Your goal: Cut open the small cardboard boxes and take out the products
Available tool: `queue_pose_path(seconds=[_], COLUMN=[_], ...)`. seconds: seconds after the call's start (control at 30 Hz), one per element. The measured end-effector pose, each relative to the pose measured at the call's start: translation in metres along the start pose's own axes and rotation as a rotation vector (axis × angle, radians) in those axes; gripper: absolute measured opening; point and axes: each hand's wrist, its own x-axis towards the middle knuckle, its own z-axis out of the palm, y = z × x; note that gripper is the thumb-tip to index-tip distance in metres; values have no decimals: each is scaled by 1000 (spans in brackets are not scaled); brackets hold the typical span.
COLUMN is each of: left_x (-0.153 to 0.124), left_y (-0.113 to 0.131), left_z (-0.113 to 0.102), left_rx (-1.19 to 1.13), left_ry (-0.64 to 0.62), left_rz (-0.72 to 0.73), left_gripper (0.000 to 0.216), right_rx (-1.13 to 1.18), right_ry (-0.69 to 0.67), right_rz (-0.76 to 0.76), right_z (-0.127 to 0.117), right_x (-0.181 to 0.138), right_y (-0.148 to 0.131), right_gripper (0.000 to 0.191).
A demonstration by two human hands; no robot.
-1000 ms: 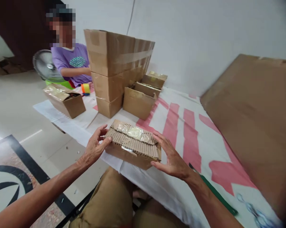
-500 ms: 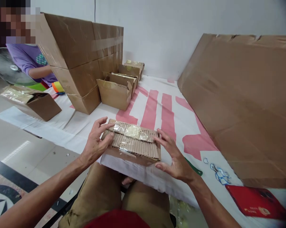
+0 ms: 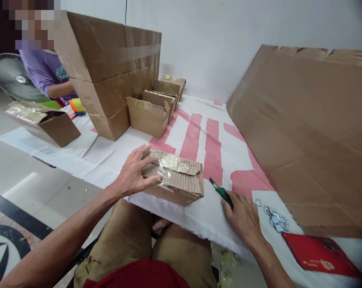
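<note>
A small cardboard box (image 3: pixel 181 182), its top of corrugated flaps and clear tape, sits near the front edge of the white cloth with red stripes (image 3: pixel 196 136). My left hand (image 3: pixel 135 174) lies on the box's left end with the fingers spread flat over the taped top. To the right of the box, my right hand (image 3: pixel 244 218) rests on the cloth. Its fingers are curled over the handle of a green cutter (image 3: pixel 218 189), whose tip points toward the box.
A tall stack of large taped cartons (image 3: pixel 109 72) stands at the back left, with several small open boxes (image 3: pixel 146 114) beside it. A big cardboard sheet (image 3: pixel 304 132) leans on the right. A red flat object (image 3: pixel 319 254) lies near right. A person in purple (image 3: pixel 45 72) sits beyond, by a fan (image 3: pixel 9 78).
My right hand left the box and moved right and down onto the green cutter. My left hand slid further over the box top. The box shifted slightly forward.
</note>
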Motion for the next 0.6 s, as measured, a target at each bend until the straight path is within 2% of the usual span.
queue_pose_path(seconds=[0.07,0.27,0.37,0.5,0.6], left_x=[0,2,3,-2,-12], left_y=[0,0,-1,3,11], left_z=[-2,-10,-10,-12,-16], left_rx=[-19,-137,-148,-140,-138], left_ry=[-29,-83,-78,-13,35], left_rz=[3,-9,2,47,140], left_gripper=[61,49,51,45,37], right_rx=[-29,11,68,260,413], right_ry=[-4,-16,27,141,155], right_rz=[16,61,88,152,220], right_z=[1,9,4,-23,-54], right_x=[2,3,0,-2,0], right_y=[-1,-1,1,3,-7], right_gripper=[33,33,39,42,42])
